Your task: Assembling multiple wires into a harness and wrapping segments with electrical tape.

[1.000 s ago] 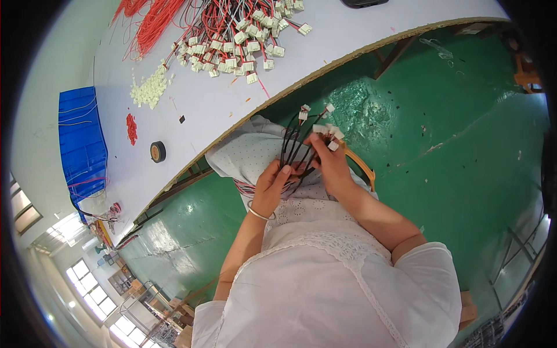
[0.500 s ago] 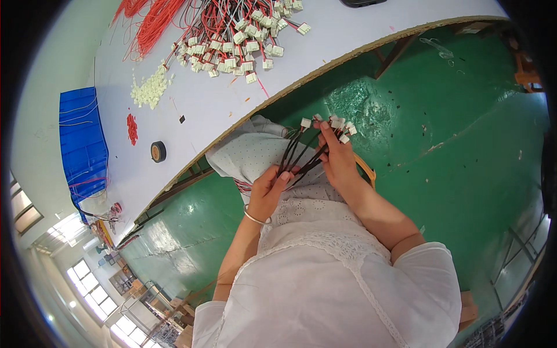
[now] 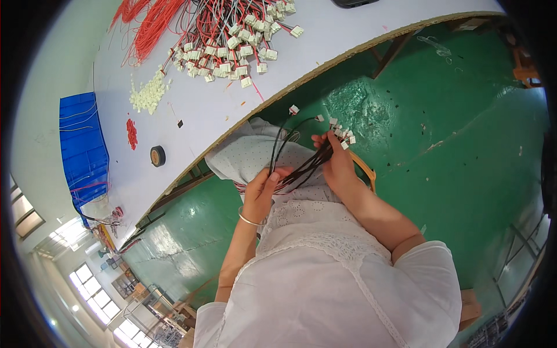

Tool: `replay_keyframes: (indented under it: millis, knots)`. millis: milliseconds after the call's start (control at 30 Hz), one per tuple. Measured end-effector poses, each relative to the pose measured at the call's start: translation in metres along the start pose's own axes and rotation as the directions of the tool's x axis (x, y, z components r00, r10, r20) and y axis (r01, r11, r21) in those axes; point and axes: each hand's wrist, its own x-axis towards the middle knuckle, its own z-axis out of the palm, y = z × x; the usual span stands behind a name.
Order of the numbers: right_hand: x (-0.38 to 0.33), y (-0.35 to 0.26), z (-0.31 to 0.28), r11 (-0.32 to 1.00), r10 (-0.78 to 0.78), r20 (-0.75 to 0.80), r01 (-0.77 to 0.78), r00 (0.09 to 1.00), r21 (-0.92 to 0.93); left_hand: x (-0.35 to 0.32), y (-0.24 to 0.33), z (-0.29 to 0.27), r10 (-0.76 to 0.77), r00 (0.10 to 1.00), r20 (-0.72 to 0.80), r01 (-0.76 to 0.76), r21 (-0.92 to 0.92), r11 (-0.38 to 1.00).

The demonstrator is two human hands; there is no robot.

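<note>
Above my lap, my left hand [image 3: 261, 191] is closed on black-sleeved cables; two of them fan up and away from the rest. At their far ends sit white plug connectors [image 3: 294, 109]. My right hand [image 3: 337, 159] grips the main bundle of cables [image 3: 310, 165] close to its connector ends. Several white connectors [image 3: 345, 136] stick out past the right fingertips. Red and dark wires [image 3: 239, 187] trail from the bundle beneath my left hand, across my lap.
On the white table [image 3: 203, 116] lie a heap of connector-ended wires [image 3: 232, 52], red wire coils [image 3: 154, 35], small white parts [image 3: 148, 93], small red parts [image 3: 131, 134] and a black tape roll [image 3: 158, 156]. A blue bin [image 3: 84, 145] hangs at the left edge. Green floor [image 3: 452, 191] lies beyond.
Two cables have swung left, away from the bundle, and now stand apart. My left hand has shifted slightly left and down; the right hand still grips the other cables.
</note>
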Motion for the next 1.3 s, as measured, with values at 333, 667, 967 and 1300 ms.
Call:
replay_keyframes:
  millis: [333,667,967,1300]
  knots:
    - [-0.003,-0.018,0.037,0.973,0.104,0.223,-0.145,0.969,0.18,-0.019,-0.003,-0.009,0.017,0.994,0.11,-0.034,0.158,0.987]
    - [-0.002,-0.04,0.04,0.95,0.171,0.514,-0.28,0.84,0.141,-0.029,0.025,-0.016,-0.333,0.929,0.161,0.305,0.178,0.936]
    - [-0.016,-0.027,0.036,0.944,0.14,0.403,-0.245,0.905,0.222,-0.012,0.017,0.008,0.161,0.975,-0.15,-0.11,0.3,0.948]
    - [-0.05,-0.022,0.04,0.982,0.119,0.433,-0.17,0.893,0.082,-0.019,-0.013,0.035,0.308,0.943,-0.126,-0.157,0.646,0.747]
